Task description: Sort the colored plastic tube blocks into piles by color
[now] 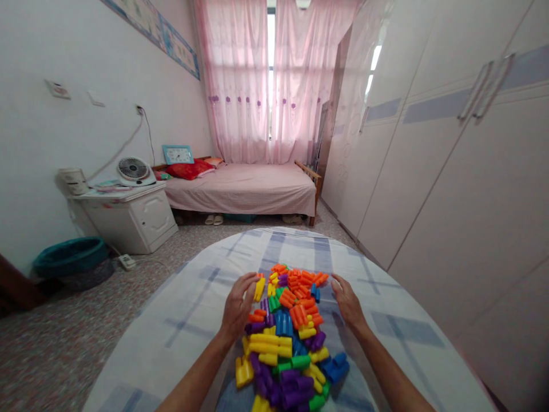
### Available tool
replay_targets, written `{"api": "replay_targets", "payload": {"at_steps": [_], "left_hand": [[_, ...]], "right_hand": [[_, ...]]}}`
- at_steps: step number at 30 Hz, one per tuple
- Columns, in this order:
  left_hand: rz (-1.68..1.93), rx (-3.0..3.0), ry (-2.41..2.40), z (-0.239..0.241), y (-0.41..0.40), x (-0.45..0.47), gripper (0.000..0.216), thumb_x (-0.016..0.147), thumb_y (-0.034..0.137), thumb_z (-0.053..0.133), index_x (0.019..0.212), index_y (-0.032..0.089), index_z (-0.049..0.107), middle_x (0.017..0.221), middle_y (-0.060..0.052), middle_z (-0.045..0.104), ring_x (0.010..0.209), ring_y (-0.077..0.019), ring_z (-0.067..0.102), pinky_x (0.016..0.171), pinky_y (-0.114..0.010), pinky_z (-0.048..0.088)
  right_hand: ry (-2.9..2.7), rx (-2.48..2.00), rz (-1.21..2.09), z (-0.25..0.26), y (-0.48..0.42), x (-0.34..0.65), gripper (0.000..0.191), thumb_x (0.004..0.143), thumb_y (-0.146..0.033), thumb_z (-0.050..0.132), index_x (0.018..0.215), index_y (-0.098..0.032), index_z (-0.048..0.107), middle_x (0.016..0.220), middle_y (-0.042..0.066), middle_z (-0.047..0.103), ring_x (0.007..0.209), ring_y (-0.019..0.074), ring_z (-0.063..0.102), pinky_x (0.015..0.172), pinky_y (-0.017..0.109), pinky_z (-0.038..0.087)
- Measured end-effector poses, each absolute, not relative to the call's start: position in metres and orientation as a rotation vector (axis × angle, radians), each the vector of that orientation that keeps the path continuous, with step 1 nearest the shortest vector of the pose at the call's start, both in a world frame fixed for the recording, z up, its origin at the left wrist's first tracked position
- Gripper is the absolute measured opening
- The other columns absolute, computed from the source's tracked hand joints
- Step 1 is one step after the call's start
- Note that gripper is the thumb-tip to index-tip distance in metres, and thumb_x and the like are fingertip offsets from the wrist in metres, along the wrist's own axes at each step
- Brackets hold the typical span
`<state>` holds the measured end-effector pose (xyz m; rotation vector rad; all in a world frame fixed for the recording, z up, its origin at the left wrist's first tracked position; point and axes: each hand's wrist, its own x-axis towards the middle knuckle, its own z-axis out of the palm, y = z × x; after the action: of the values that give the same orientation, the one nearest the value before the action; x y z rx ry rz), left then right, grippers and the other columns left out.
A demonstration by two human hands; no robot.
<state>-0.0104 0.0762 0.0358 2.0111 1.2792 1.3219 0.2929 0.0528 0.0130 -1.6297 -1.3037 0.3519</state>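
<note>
A pile of plastic connecting blocks [283,325] in orange, yellow, purple, blue and green lies on the cloth-covered table. My left hand [239,303] rests at the pile's left edge with its fingers curved and apart, beside a yellow block [259,289]; I cannot tell if it touches it. On the other side, my right hand [348,300] is open, palm inward, its fingertips close to the orange blocks [307,278] and a small blue block [315,293]. Nearer to me are a long yellow block [270,344], dark purple blocks [295,389] and a blue block [337,367].
The rounded table has a white and blue checked cloth [189,320]. Beyond it stands a bed [249,186] with a pink sheet. To the left are a white cabinet [132,223] with a fan [134,170] and a teal-rimmed bin [72,256]. A tall wardrobe [446,189] lines the right side.
</note>
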Motion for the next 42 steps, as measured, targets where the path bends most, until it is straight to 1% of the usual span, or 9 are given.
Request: {"api": "replay_targets", "payload": {"at_steps": [4,8,11,16,20,23,27,34,42], "left_hand": [[1.054,2.282,1.563,0.006,0.14,-0.028,0.031,0.087,0.023,0.04,0.108,0.017,0.062,0.123,-0.011,0.059,0.124,-0.0238,0.046,0.109,-0.05,0.028],[0.739,2.319,1.462,0.001,0.175,-0.015,0.035,0.088,0.025,0.037,0.113,0.017,0.06,0.127,-0.012,0.057,0.123,-0.0228,0.048,0.109,-0.044,0.03],[0.682,2.229,1.339,0.005,0.182,0.011,0.046,0.092,0.04,0.029,0.125,0.019,0.053,0.131,-0.009,0.055,0.122,-0.0205,0.049,0.106,-0.038,0.035],[0.677,2.046,1.055,0.009,0.182,0.045,0.058,0.091,0.05,0.025,0.129,0.014,0.05,0.136,-0.009,0.05,0.127,-0.0204,0.044,0.109,-0.034,0.029],[0.711,1.993,0.888,0.018,0.177,0.053,0.053,0.086,0.053,0.038,0.118,0.015,0.058,0.122,-0.008,0.061,0.117,-0.0224,0.052,0.104,-0.035,0.035],[0.765,1.831,0.854,0.032,0.165,0.056,0.054,0.088,0.056,0.031,0.104,0.014,0.063,0.105,-0.007,0.068,0.1,-0.0219,0.058,0.096,-0.035,0.042],[0.786,1.767,0.773,0.06,0.134,0.053,0.053,0.09,0.054,0.03,0.103,0.013,0.061,0.1,-0.006,0.066,0.092,-0.0189,0.058,0.09,-0.032,0.044],[0.863,1.998,0.677,0.088,0.052,0.027,0.036,0.091,0.037,0.041,0.117,0.02,0.058,0.122,-0.006,0.058,0.112,-0.0194,0.052,0.1,-0.031,0.037],[1.204,1.929,0.996,0.038,-0.018,-0.015,0.033,0.092,0.036,0.036,0.107,0.023,0.063,0.131,-0.006,0.051,0.126,-0.0217,0.042,0.109,-0.042,0.031]], "right_hand": [[-1.363,-1.668,0.267,-0.009,0.082,0.311,0.03,0.08,-0.038,0.045,0.097,-0.024,0.066,0.131,0.006,0.054,0.129,0.0294,0.037,0.111,0.049,0.02],[-1.511,-1.601,0.376,-0.016,0.11,0.304,0.027,0.079,-0.033,0.048,0.096,-0.025,0.067,0.139,0.003,0.046,0.136,0.0317,0.024,0.112,0.052,0.009],[-1.562,-1.517,0.538,-0.014,0.129,0.292,0.032,0.079,-0.041,0.05,0.1,-0.024,0.067,0.138,0.002,0.048,0.133,0.0283,0.032,0.113,0.046,0.015],[-1.546,-1.413,0.793,-0.003,0.141,0.264,0.052,0.086,-0.057,0.036,0.115,-0.024,0.063,0.123,0.004,0.061,0.118,0.0232,0.052,0.107,0.042,0.031],[-1.498,-1.275,0.997,0.008,0.139,0.241,0.058,0.083,-0.062,0.039,0.118,-0.02,0.061,0.12,0.006,0.063,0.114,0.0227,0.055,0.102,0.041,0.037],[-1.46,-1.181,1.128,0.021,0.132,0.227,0.06,0.084,-0.062,0.038,0.118,-0.019,0.061,0.113,0.006,0.066,0.107,0.0224,0.06,0.095,0.039,0.044],[-1.37,-1.039,1.226,0.049,0.108,0.219,0.053,0.085,-0.058,0.042,0.113,-0.02,0.063,0.114,0.005,0.066,0.108,0.0221,0.058,0.099,0.038,0.04],[-1.638,-1.028,0.948,0.085,0.03,0.215,0.031,0.086,-0.038,0.049,0.11,-0.023,0.062,0.115,0.003,0.063,0.11,0.0196,0.055,0.099,0.035,0.039],[-1.622,-1.28,0.572,0.056,-0.053,0.219,0.036,0.086,-0.038,0.048,0.118,-0.027,0.058,0.132,0.003,0.052,0.13,0.0224,0.038,0.108,0.041,0.03]]}}
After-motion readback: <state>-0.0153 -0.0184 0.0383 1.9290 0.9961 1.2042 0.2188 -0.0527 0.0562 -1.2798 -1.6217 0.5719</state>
